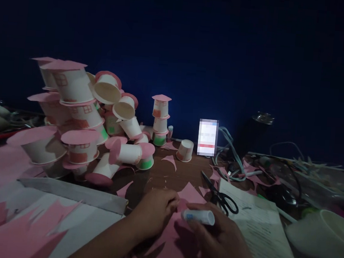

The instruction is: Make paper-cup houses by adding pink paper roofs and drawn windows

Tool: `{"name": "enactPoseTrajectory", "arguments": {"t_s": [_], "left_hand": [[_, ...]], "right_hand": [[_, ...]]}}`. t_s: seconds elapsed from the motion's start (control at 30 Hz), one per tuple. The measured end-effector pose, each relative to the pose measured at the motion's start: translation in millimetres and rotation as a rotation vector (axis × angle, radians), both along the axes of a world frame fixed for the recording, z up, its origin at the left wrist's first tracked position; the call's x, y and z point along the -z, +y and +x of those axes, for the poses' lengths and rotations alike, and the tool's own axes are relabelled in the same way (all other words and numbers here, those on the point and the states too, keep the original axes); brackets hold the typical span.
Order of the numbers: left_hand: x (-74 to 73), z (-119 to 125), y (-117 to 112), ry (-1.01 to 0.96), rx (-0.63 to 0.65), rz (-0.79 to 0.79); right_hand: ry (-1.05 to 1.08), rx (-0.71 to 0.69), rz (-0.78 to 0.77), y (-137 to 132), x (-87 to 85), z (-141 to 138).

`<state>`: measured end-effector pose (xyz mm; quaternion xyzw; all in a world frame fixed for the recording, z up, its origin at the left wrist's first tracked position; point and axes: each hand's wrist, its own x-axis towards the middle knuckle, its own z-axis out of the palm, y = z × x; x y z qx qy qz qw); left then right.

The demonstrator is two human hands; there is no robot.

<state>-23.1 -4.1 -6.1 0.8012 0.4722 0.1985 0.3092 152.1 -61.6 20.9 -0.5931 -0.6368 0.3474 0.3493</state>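
My right hand (pixel 219 237) is closed around a white glue stick (pixel 198 216), which lies sideways with its tip pointing left. My left hand (pixel 154 211) has its fingers curled and pinches a small pink paper piece (pixel 182 205) right beside the glue stick's tip. Both hands hover over a pink paper sheet (pixel 176 246) on the brown table. Black scissors (pixel 220 193) lie just beyond my right hand.
A heap of paper cups with pink paper roofs (pixel 82 121) fills the left. A small cup tower (pixel 160 120), a single cup (pixel 185 150), a lit phone (pixel 207 137), cables (pixel 232 158), printed papers (pixel 259 229) and a pale bowl (pixel 325 234) surround the area.
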Motion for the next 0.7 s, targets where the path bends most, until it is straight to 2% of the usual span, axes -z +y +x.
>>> {"name": "enactPoseTrajectory", "arguments": {"t_s": [0.07, 0.17, 0.3, 0.5, 0.7], "left_hand": [[-1.4, 0.0, 0.6, 0.000, 0.000, -0.015], [-3.4, 0.5, 0.0, 0.009, -0.009, -0.019], [-3.5, 0.8, -0.8, 0.016, -0.014, -0.008], [-2.1, 1.3, 0.5, 0.010, -0.016, -0.002], [1.2, 0.9, 1.1, 0.009, -0.021, 0.028]], "right_hand": [[-0.022, 0.013, -0.014, 0.9, 5.0, -2.8], [-0.086, -0.049, -0.045, 2.3, 11.5, -3.8], [-0.167, -0.123, -0.010, 5.1, 17.4, -4.7], [-0.305, -0.142, 0.012, 10.3, 28.6, -11.6], [-0.403, -0.179, 0.024, 13.7, 26.1, -17.2]]}}
